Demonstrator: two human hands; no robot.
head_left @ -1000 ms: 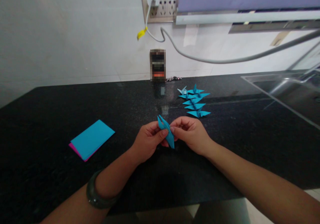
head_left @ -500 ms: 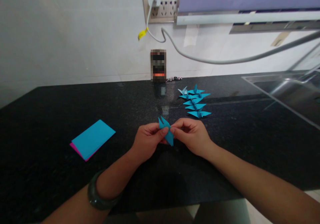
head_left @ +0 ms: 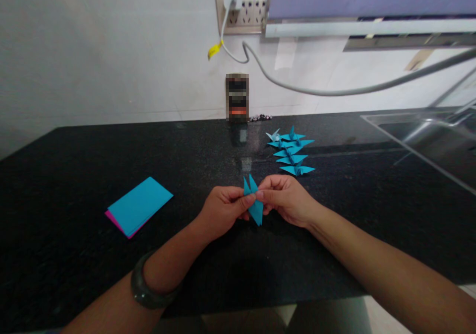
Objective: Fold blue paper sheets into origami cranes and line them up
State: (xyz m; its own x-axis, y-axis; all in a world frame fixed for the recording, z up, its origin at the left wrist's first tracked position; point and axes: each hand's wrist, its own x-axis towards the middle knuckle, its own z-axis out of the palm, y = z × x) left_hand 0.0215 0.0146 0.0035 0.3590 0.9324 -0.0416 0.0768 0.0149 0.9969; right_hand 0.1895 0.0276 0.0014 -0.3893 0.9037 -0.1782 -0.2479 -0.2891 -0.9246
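A blue folded origami paper [head_left: 256,211], kite-shaped with two narrow points at its far end, is held above the dark countertop [head_left: 208,155]. My left hand [head_left: 225,207] pinches its left edge between thumb and fingers. On the other edge, my right hand [head_left: 286,198] is closed with thumb and forefinger on the paper near its middle. Parts of the fingers behind the paper are hidden. Beyond my right hand lie several blue paper cranes [head_left: 297,169], with one paler crane [head_left: 274,136] at the back left of the group.
To the left lies a stack of blue paper [head_left: 140,206] with a pink sheet [head_left: 116,223] under it. A phone-like object [head_left: 237,97], blurred out, leans on the wall beside a beaded strap [head_left: 261,117]. A sink [head_left: 427,133] is at the right; a grey cable [head_left: 327,94] hangs along the wall.
The folded paper has turned more upright and shifted slightly right, its two points now spread apart at the top. My right thumb and fingers have moved further onto its right edge.
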